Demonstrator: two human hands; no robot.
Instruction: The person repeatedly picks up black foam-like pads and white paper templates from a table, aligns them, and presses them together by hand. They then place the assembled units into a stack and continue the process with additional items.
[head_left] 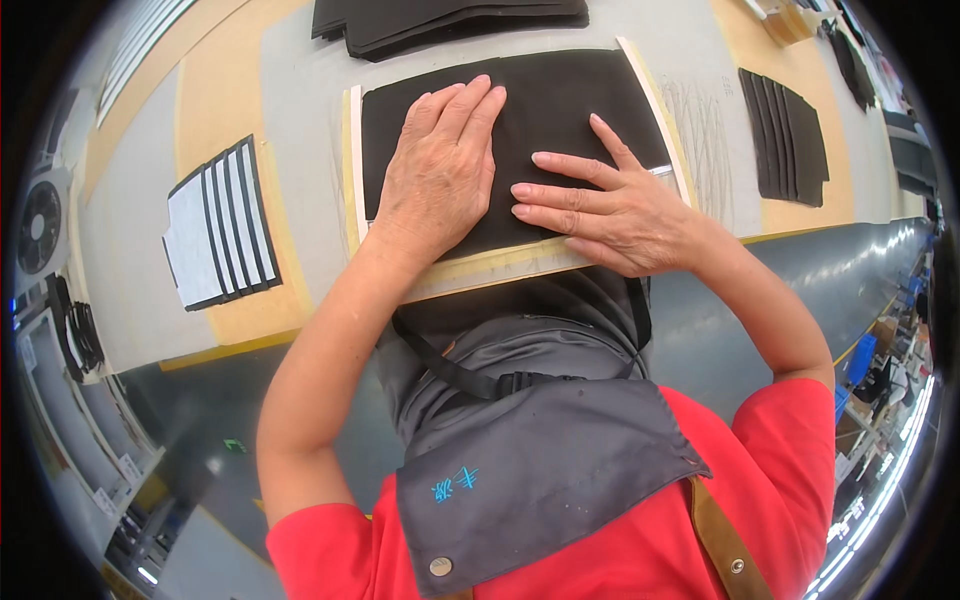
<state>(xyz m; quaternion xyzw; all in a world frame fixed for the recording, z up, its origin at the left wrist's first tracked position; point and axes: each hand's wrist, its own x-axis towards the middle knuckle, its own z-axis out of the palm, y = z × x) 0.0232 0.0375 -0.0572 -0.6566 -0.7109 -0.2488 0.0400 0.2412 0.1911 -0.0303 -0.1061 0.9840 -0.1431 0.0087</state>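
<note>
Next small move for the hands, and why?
Probably slide the right hand lightly outward to smooth the broad, black, fabric-like sheet: that hand is spread over it, while the left hand rests on it and could steady it.

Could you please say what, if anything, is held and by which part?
Nothing; the left grip and right grip rest open on the black sheet.

Smooth, matt, cloth-like black sheet (570,100) under my fingers (565,197), matt pale strips (356,150) either side of them, dark-grey fabric apron (540,470) on my side of them, shiny metal snap (440,567), black plastic buckle (515,383), glossy grey floor (715,320) to their right.
</note>
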